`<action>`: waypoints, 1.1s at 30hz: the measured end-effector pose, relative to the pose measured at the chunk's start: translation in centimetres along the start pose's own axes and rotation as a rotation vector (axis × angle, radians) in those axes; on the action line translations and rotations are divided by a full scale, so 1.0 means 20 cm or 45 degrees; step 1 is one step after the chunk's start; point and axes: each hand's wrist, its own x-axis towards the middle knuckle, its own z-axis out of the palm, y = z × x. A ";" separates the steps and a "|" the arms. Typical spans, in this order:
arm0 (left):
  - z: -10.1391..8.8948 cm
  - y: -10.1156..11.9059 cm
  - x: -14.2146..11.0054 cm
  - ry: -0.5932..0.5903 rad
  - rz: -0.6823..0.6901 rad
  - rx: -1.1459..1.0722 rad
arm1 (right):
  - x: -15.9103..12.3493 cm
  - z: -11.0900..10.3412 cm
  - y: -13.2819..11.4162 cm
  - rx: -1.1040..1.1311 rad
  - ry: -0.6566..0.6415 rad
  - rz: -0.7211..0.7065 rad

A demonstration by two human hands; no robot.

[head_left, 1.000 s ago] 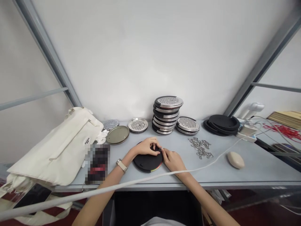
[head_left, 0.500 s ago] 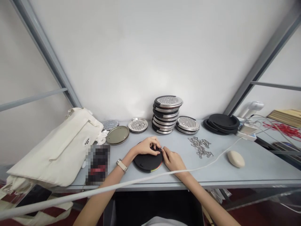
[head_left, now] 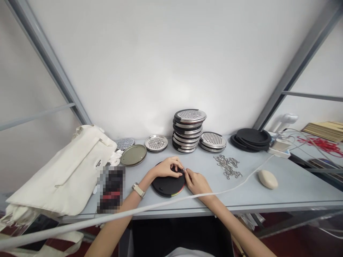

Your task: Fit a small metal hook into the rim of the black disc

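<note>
A round black disc lies flat on the table in front of me, with a red-to-yellow strip along its lower right rim. My left hand rests over its top, thumb and fingers curled into a pinch at the upper right edge. There it grips a small metal clip, mostly hidden by fingertips. From the right, my right hand pinches the same spot, its fingers closed against the clip. A loose pile of metal clips lies to the right of my hands.
Behind stand a tall stack of grater discs, a shorter stack and black discs. Olive lids and a white bag are left. A pale oval object sits right. A white cable crosses before my arms.
My view has shifted slightly. Both hands stay at the disc's upper right edge with hardly any movement, and the disc keeps its place.
</note>
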 end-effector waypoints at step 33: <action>-0.02 0.02 0.00 -0.059 -0.010 0.043 | 0.00 0.00 0.00 -0.015 0.010 -0.034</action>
